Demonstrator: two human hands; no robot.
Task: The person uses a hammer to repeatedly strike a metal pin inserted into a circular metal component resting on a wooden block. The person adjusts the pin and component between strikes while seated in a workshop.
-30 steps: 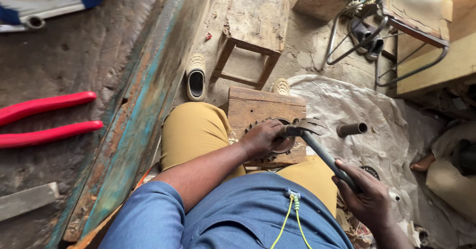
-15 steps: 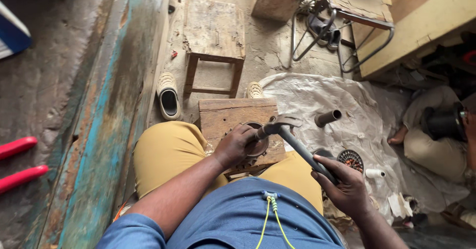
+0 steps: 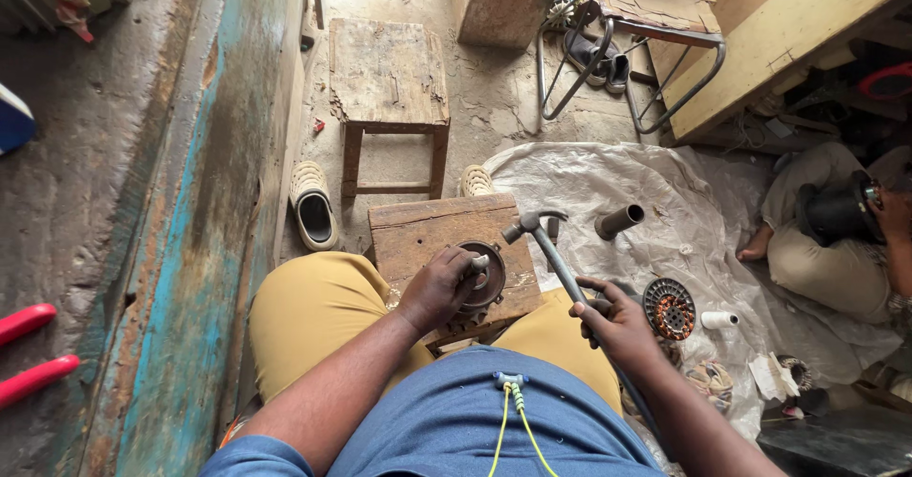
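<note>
I sit with a low wooden block [image 3: 418, 235] between my knees. On it lies a round dark metal motor part [image 3: 486, 276]. My left hand [image 3: 439, 287] rests on that part and grips it, fingers curled over its rim. My right hand [image 3: 613, 317] holds the grey handle of a claw hammer [image 3: 535, 223]. The hammer's head hangs just above the right edge of the block, close to the metal part but apart from it.
A small wooden stool [image 3: 388, 73] stands ahead, a pale shoe [image 3: 313, 206] beside it. A white sheet [image 3: 646, 192] on the right carries a short pipe [image 3: 619, 220], a copper-wound stator [image 3: 669, 308] and a white roll [image 3: 719, 319]. Another person [image 3: 836, 239] sits at far right. A blue-painted plank [image 3: 199, 239] runs along the left.
The camera has tilted, so the scene slid left and down. The hammer head has lifted slightly off the metal part toward the right. My left hand stays on the part.
</note>
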